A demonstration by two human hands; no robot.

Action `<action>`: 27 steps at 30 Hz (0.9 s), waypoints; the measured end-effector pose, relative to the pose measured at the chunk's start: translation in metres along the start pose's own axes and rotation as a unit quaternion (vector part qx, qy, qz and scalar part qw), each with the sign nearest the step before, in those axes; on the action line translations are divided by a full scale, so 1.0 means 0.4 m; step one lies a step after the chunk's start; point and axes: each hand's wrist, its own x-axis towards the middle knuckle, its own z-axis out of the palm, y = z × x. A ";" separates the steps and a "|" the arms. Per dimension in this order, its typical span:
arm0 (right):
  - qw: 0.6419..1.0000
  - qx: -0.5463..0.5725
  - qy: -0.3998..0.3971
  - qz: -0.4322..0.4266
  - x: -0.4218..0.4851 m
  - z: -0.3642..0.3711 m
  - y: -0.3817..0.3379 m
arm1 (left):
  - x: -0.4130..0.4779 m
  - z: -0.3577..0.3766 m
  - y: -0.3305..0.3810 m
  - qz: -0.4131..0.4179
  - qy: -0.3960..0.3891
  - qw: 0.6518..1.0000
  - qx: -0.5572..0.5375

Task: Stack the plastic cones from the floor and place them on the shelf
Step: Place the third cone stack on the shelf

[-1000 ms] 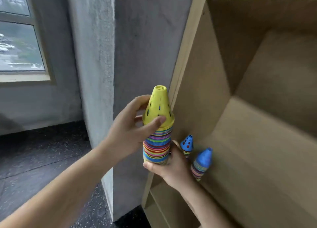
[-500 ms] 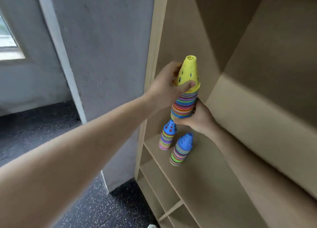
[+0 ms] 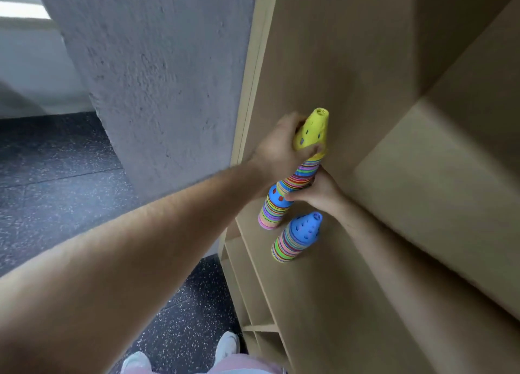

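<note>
A tall stack of striped plastic cones (image 3: 302, 174) with a yellow cone (image 3: 312, 133) on top hangs inside the wooden shelf unit, above the shelf board (image 3: 323, 283). My left hand (image 3: 278, 148) grips the yellow top from the left. My right hand (image 3: 318, 190) holds the stack's lower end from the right. Two shorter stacks stand on the board: one blue-topped stack (image 3: 273, 210) just below the held stack, and another blue-topped stack (image 3: 295, 238) nearer to me.
A grey concrete pillar (image 3: 157, 78) stands left of the shelf's side panel (image 3: 323, 50). Lower compartments (image 3: 253, 311) sit beneath the board. Dark speckled floor (image 3: 56, 162) spreads to the left, and my shoes (image 3: 228, 345) show at the bottom.
Both hands have carried the yellow-topped stack from in front of the pillar into the shelf, close above the far blue-topped stack. My view has tilted downward.
</note>
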 end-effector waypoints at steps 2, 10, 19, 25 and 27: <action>1.000 0.007 -0.013 0.014 0.013 0.012 0.033 | -0.005 0.016 -0.034 -0.010 -0.013 1.000 -0.009; 0.991 0.049 -0.093 0.083 0.052 0.022 0.081 | -0.032 0.063 -0.127 -0.022 -0.026 0.999 -0.016; 0.986 0.097 -0.116 0.074 0.039 0.003 0.095 | -0.027 0.072 -0.122 -0.018 -0.032 0.999 0.017; 0.985 0.150 0.000 0.087 -0.014 -0.028 0.126 | -0.063 0.072 -0.126 -0.039 -0.024 0.999 0.000; 0.979 0.147 0.099 0.097 -0.064 -0.025 0.157 | -0.078 0.069 -0.124 -0.034 -0.008 0.999 -0.004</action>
